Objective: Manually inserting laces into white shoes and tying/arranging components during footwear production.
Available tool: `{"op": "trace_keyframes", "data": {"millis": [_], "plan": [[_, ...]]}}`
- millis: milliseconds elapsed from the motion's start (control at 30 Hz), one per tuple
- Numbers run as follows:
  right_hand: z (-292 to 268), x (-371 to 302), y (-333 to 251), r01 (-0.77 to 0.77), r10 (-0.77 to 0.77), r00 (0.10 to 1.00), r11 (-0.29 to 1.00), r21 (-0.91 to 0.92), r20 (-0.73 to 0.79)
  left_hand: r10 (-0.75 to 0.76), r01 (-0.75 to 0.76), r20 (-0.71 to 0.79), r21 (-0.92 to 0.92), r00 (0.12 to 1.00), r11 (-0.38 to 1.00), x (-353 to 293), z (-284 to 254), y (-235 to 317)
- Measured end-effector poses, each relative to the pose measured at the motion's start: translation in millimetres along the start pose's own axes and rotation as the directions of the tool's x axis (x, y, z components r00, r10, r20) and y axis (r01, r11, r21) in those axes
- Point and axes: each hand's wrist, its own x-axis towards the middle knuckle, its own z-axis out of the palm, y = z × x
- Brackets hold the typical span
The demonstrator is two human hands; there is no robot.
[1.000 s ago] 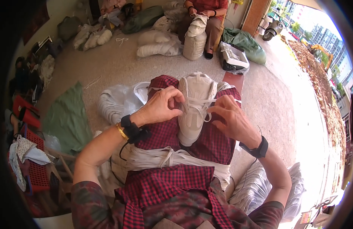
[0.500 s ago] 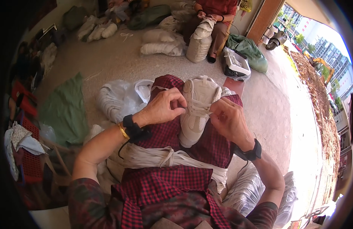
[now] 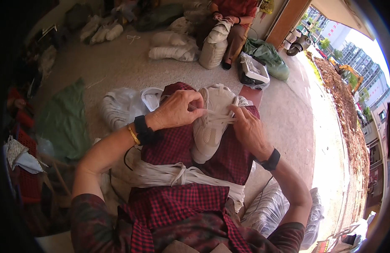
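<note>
A pale sneaker [image 3: 206, 141] rests between my knees, its toe toward me, on a red and black checked apron [image 3: 169, 145]. My left hand [image 3: 177, 110] is pinched shut on a flat white shoelace [image 3: 210, 112] at the left of the shoe's opening. At the right edge of the lacing, my right hand [image 3: 249, 131] is closed with thumb and forefinger against the eyelets; the lace seems to be between them, but the fingertips are partly hidden. Several rows of lace cross the tongue. Across my lap lies a tied bundle of white laces [image 3: 178, 173].
Clear bags of pale shoes stand on the floor to the left [image 3: 119, 107] and right [image 3: 268, 206]. Ahead, a seated person [image 3: 235, 17] handles pale material over a tall bundle. A white box [image 3: 254, 69] and green sack [image 3: 268, 59] lie beside them. Green cloth [image 3: 66, 122] lies left.
My left hand has moved onto the lace and draws a length of it out leftward. My right hand has shifted up slightly along the shoe's right edge. The whole view has swung a little.
</note>
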Motion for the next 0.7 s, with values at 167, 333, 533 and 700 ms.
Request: {"op": "trace_keyframes", "data": {"millis": [167, 333, 533, 700], "plan": [[11.2, -0.4, 4.8, 0.02, -0.02, 1.0, 0.999, 0.025, -0.006, -0.096, 0.094, 0.073, 0.026, 0.993, 0.995, 7.2, -31.3, -8.0], [1.9, -2.5, -2.0, 0.03, -0.033, 0.998, 0.998, 0.056, 0.051, -0.28, 0.289, -0.073, 0.191, 0.957, 0.938, -17.7, -93.6, -45.0], [-1.5, -2.1, 3.8, -0.012, 0.022, 0.999, 0.981, 0.193, -0.048, -0.232, 0.249, -0.092, 0.268, 0.968, 0.931, -25.2, -64.7, -45.0], [-8.1, -2.3, 5.1, -0.146, 0.132, 0.989, 0.867, 0.476, 0.063, 0.128, -0.087, -0.125, 0.293, 0.984, 0.952, -14.5, -21.6, 0.1]]}}
